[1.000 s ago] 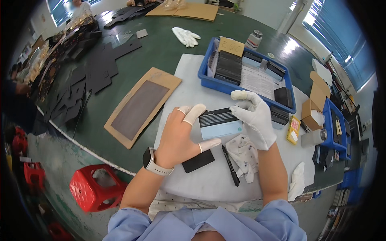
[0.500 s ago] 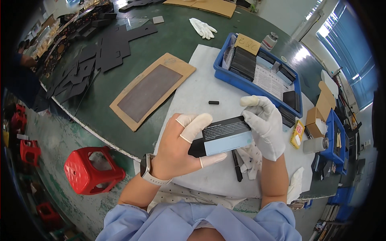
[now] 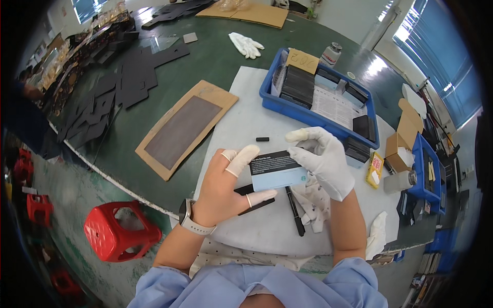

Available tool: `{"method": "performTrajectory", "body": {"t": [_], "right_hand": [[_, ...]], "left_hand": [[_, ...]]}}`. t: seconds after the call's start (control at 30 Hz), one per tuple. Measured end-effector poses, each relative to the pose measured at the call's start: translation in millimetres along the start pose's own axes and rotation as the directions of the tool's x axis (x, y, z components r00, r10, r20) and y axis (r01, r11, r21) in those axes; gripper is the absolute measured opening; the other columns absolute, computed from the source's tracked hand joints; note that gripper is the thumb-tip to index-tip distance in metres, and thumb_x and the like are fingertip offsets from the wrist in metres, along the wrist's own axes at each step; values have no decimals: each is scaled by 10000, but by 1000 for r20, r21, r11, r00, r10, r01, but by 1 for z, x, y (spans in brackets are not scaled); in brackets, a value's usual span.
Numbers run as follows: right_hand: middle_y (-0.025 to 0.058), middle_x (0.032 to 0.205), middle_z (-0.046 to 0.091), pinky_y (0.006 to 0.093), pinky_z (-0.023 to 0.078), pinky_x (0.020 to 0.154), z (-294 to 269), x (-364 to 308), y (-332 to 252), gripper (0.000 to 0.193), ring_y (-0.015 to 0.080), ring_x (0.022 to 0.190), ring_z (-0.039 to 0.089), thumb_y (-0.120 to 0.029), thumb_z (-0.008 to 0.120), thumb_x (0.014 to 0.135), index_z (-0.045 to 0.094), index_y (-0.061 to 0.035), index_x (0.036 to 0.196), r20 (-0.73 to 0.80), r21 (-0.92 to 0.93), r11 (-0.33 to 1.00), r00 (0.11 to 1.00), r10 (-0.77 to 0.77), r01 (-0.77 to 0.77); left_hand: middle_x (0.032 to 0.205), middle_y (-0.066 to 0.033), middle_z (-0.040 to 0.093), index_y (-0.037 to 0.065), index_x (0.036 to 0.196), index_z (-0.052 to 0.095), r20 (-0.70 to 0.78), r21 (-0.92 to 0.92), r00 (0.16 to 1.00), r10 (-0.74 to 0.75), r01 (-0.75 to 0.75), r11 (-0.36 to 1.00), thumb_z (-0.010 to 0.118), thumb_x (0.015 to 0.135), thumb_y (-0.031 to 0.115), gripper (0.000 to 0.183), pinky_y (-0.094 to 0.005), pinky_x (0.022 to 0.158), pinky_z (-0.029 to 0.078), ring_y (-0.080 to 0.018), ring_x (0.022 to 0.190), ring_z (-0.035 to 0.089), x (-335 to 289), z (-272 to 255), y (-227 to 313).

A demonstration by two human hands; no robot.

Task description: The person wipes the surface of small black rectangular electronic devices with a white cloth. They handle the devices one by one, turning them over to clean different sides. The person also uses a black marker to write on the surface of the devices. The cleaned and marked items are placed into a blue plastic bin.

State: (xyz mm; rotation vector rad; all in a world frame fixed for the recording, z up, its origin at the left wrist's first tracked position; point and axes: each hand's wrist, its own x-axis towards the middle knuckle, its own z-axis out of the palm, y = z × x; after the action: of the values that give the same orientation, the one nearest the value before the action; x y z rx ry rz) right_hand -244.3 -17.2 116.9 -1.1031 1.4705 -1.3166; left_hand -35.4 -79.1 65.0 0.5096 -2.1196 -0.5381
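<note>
A thin, box-like card (image 3: 277,177), black above with white print and light blue below, is held up over the white mat. My left hand (image 3: 221,179), with pale finger cots on the thumb and fingers, grips its left side. In a white glove, my right hand (image 3: 323,161) is closed at the card's upper right corner, thumb against it and forefinger raised clear. Below the card, a plain black flat piece (image 3: 262,206) shows by my left thumb; whether I hold it too is unclear. An uncapped black marker (image 3: 296,215) and a spotted cloth (image 3: 311,203) lie nearby.
Beyond my hands are a small black cap (image 3: 262,139) and a blue tray (image 3: 267,97) of dark boxes. Left lies cardboard with a dark panel (image 3: 183,128); a red stool (image 3: 102,233) stands below. A jar (image 3: 400,181) is at right. Another person (image 3: 28,110) is at far left.
My hands have shifted slightly left with the card, which is more level now. The black piece below it shows more and looks separate. The whole view has swung a little.
</note>
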Motion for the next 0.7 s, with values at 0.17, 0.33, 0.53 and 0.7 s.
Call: {"method": "performTrajectory", "body": {"t": [0.17, 0.33, 0.53, 0.7], "right_hand": [[34, 930, 667, 221, 513, 652, -8, 26, 24, 259, 68, 773, 608, -54, 696, 848, 630, -35, 1099, -214, -103, 994, 977, 14, -37], [46, 981, 681, 228, 518, 623, -21, 58, 87, 279, 77, 806, 630, -42, 665, 872, 610, -45, 1146, -382, -178, 965, 890, -248, 192], [79, 1041, 675, 242, 534, 705, -19, 67, 99, 283, 100, 844, 646, -28, 624, 899, 594, -41, 1180, -391, -124, 976, 896, -212, 177], [98, 995, 685, 247, 532, 741, -22, 68, 106, 306, 124, 822, 655, -44, 628, 901, 590, -54, 1204, -476, -127, 963, 837, -270, 238]], "left_hand": [[1232, -168, 488, -3, 1451, 232, 161, 83, 964, -213, 202, 976, 847, 680, 267, 1022, -404, 922, 447, -308, 1037, 518, 21, 19, -22], [1280, -166, 477, 17, 1462, 223, 134, -6, 955, -266, 269, 963, 803, 740, 206, 945, -409, 955, 431, -312, 1097, 512, 30, 48, -40], [1315, -159, 483, 51, 1473, 236, 196, -115, 900, -389, 415, 902, 782, 763, 176, 905, -435, 975, 416, -305, 1189, 492, 19, 53, -45], [1283, -157, 518, 32, 1458, 257, 215, -49, 891, -399, 418, 907, 798, 739, 190, 913, -424, 974, 417, -308, 1183, 498, 18, 42, -41]]}}
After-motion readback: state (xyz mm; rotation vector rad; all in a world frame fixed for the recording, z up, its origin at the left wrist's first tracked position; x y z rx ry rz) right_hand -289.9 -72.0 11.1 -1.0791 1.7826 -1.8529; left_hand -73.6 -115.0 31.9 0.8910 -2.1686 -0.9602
